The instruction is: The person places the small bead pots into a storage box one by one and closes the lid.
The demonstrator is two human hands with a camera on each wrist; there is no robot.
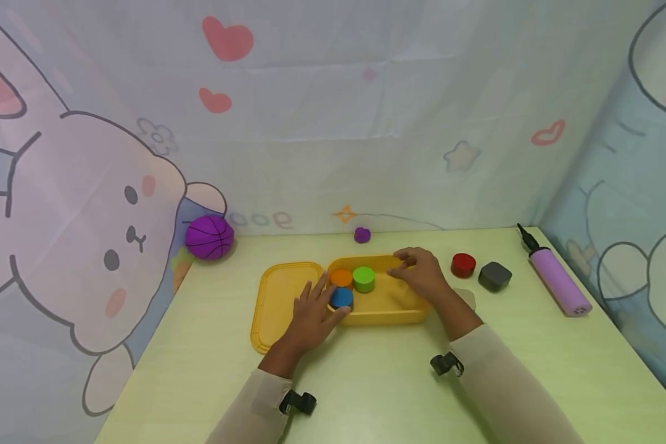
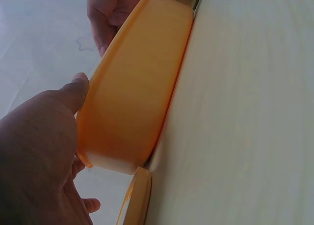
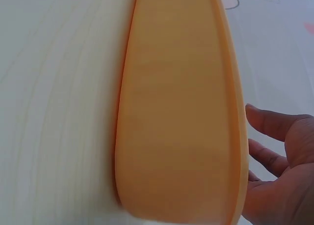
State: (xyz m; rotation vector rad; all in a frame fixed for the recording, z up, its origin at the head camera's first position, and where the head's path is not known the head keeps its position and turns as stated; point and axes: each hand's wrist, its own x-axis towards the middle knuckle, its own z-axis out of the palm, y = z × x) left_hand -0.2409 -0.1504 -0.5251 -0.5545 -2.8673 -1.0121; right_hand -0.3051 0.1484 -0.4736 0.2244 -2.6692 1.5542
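Note:
A yellow plastic box (image 1: 385,317) stands on the table with its inside facing up. At its left end sit an orange round block (image 1: 341,278), a green round block (image 1: 363,279) and a blue round block (image 1: 341,298). My left hand (image 1: 309,317) is spread over the box's left end, its fingers close to the orange and blue blocks. In the left wrist view its thumb meets the box's rim. Over the right part of the box, my right hand (image 1: 424,274) has loosely bent fingers, and nothing shows between them in the right wrist view.
A yellow lid (image 1: 283,302) lies left of the box. To the right are a red block (image 1: 463,265), a dark grey block (image 1: 495,276), a pale piece (image 1: 466,298) partly behind my wrist, and a purple pump (image 1: 560,282). Farther back sit a purple ball (image 1: 209,237) and a small purple object (image 1: 362,235).

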